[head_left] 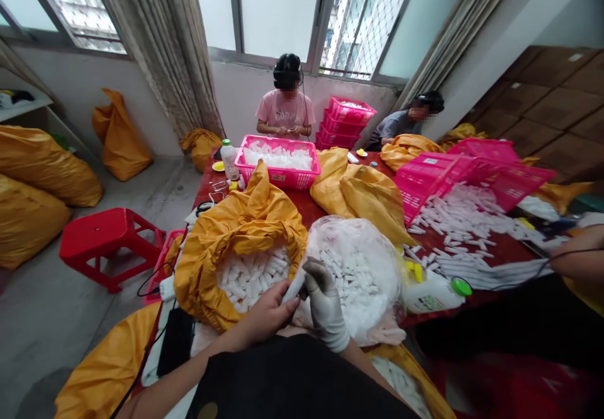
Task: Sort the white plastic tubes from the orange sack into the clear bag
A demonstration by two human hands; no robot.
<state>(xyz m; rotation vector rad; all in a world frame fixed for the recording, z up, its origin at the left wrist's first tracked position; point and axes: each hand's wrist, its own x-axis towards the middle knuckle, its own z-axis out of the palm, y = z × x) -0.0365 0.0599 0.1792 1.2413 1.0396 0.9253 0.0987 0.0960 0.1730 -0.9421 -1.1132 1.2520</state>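
My bare left hand is closed on a small white plastic tube, held at a tilt with the thumb along its lower end. My right hand, in a pale glove, has its fingers curled against the tube's upper end; a dark patch shows beneath it, too small to make out. Just beyond my left hand, an orange woven sack with a rolled-down mouth holds many white tubes. Beyond and right of my right hand lies a clear plastic bag full of white pieces.
A pink basket of white parts stands across the red table. Tipped pink baskets spill tubes at the right, near a white bottle. A phone lies at left. Two people sit opposite; another person's arm reaches in at right.
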